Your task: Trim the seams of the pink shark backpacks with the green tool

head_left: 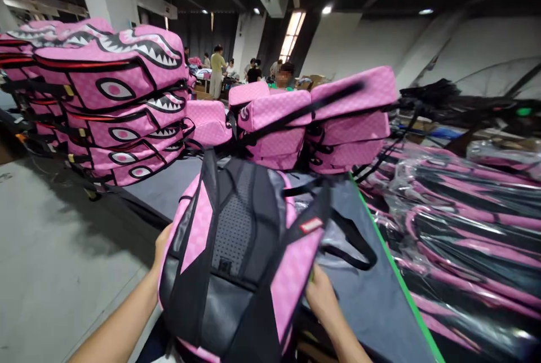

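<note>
A pink and black backpack [236, 233] is held up in front of me, its padded back panel and shoulder straps facing me. My left hand [163, 244] grips its left side, the fingers mostly hidden behind the bag. On the other side my right hand [319, 290] holds the edge by the right shoulder strap, fingers partly out of sight. A small red and white label [311, 225] shows on that strap. Beyond the bag, a loose black strap [355, 244] loops over the grey table [363, 301].
Stacked pink backpacks with shark-mouth prints [122, 89] stand at the left. Smaller pink bags [274, 126] are piled at the table's far end. Right of the green table edge [397, 273] lie plastic-wrapped pink and black bags [473, 239]. Several people [217, 70] are in the background.
</note>
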The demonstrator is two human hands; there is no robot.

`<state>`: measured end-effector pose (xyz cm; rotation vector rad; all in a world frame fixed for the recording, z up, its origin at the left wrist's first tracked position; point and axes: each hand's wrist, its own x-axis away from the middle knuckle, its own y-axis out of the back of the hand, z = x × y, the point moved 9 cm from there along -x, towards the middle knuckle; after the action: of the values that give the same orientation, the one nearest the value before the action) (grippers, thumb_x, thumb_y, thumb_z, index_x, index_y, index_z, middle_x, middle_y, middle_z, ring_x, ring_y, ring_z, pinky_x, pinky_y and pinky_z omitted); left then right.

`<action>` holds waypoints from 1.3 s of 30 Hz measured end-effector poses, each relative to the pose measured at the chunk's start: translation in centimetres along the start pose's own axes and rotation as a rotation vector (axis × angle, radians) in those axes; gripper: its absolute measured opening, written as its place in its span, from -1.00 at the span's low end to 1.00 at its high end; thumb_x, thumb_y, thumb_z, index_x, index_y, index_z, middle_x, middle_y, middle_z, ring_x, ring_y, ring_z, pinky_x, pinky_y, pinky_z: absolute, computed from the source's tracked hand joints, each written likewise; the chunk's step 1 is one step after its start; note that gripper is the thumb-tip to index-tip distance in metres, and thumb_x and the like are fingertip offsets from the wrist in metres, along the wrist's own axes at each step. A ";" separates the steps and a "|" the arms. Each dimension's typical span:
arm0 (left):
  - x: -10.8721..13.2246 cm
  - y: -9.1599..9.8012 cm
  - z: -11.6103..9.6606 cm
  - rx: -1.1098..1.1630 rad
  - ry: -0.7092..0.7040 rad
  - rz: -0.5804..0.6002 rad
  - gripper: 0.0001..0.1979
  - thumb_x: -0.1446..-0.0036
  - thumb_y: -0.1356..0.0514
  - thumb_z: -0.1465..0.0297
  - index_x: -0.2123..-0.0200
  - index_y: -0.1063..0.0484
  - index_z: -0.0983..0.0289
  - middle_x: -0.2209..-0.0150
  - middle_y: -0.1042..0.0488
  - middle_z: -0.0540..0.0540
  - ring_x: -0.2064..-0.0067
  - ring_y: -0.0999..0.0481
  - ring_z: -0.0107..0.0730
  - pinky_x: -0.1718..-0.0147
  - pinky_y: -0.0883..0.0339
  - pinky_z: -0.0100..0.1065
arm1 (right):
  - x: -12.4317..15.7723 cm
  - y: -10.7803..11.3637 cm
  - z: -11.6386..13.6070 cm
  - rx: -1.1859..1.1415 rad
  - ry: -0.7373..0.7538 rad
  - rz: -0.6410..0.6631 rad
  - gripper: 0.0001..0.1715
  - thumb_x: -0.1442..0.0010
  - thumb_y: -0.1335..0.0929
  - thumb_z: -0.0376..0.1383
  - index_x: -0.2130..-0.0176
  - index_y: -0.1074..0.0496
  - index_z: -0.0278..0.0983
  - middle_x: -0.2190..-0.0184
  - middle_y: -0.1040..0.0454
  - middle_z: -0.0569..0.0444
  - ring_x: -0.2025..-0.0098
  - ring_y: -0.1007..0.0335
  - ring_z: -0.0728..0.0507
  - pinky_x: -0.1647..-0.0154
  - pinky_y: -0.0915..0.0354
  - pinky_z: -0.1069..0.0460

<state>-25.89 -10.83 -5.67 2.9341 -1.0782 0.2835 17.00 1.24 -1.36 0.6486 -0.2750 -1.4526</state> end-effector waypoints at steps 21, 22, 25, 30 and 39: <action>11.9 -9.5 5.7 -1.239 -1.347 0.599 -0.47 -0.29 -0.09 0.23 -0.27 -0.30 0.30 -0.29 -0.30 0.26 -0.30 -0.27 0.04 -0.26 -0.06 0.00 | -0.2 -4.6 2.4 0.837 -0.218 0.334 -0.47 -0.36 -0.27 -0.07 -0.15 -0.27 -0.36 0.06 -0.52 -0.23 0.16 -0.57 -0.30 0.35 -0.30 0.00; 12.3 -9.7 5.1 -1.192 -1.386 0.586 -0.50 -0.29 -0.08 0.21 -0.22 -0.36 0.32 -0.25 -0.36 0.28 -0.27 -0.32 0.02 -0.25 -0.06 -0.02 | 0.1 -4.9 1.7 0.782 -0.244 0.363 -0.49 -0.36 -0.27 -0.04 -0.13 -0.30 -0.33 0.11 -0.55 -0.16 0.14 -0.57 -0.28 0.32 -0.29 0.01; 13.5 -13.3 0.8 -0.992 -1.533 0.679 -0.58 -0.33 -0.02 0.25 -0.12 -0.43 0.31 -0.14 -0.47 0.23 -0.22 -0.35 -0.10 -0.26 -0.07 -0.07 | 0.7 -6.0 1.6 0.691 -0.247 0.384 -0.62 -0.38 -0.26 -0.10 -0.02 -0.37 -0.30 0.22 -0.60 -0.08 0.14 -0.57 -0.25 0.27 -0.26 0.01; 11.7 -26.1 -6.4 -1.041 -1.792 0.887 -0.59 -0.35 -0.01 0.18 0.06 -0.49 0.36 -0.01 -0.51 0.27 -0.16 -0.39 -0.04 -0.25 -0.07 0.00 | 0.1 -6.5 2.7 0.734 -0.225 0.341 -0.68 -0.34 -0.30 -0.14 0.05 -0.40 -0.33 0.23 -0.60 -0.13 0.17 -0.57 -0.26 0.31 -0.24 0.01; 8.2 -30.9 -6.3 -1.161 -1.800 1.217 -0.50 -0.27 -0.07 -0.02 0.39 -0.52 0.28 0.40 -0.49 0.10 0.27 -0.42 -0.27 0.04 -0.22 -0.11 | -0.9 -6.9 2.8 0.740 -0.209 0.369 -0.75 -0.31 -0.32 -0.22 0.11 -0.40 -0.35 0.29 -0.59 -0.18 0.25 -0.58 -0.27 0.33 -0.29 0.00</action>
<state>-0.97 7.89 3.73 0.6149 -1.7096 -2.2170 9.71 1.52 -2.82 0.9719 -1.0707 -1.0384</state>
